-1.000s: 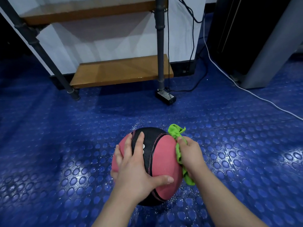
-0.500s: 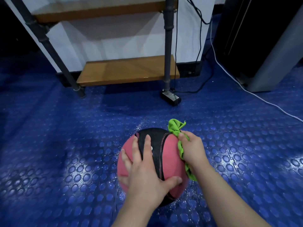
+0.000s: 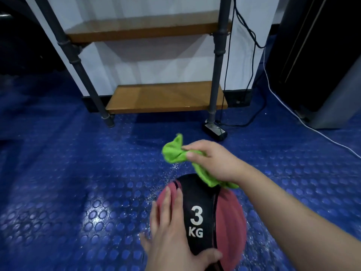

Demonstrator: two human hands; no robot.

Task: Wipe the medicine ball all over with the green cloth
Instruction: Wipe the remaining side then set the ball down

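Note:
The medicine ball [image 3: 230,218] is pink with a black band marked "3 KG" and sits on the blue studded floor at the lower middle. My left hand [image 3: 172,237] lies spread over its left and near side, fingers straight, thumb round the front. My right hand [image 3: 213,161] grips the bunched green cloth [image 3: 175,153] above the ball's far top. One end of the cloth sticks out to the left of my fist, the other hangs down onto the top of the ball.
A pipe-frame shelf with wooden boards [image 3: 166,96] stands against the white wall ahead. A small black box [image 3: 214,132] and dark cables lie by its right leg. A white cable [image 3: 304,122] runs across the floor at right, near a dark cabinet [image 3: 320,55].
The ball has turned so that the "3 KG" mark faces me. My right hand with the cloth has gone from the ball's right side up to its far top. The view has moved closer.

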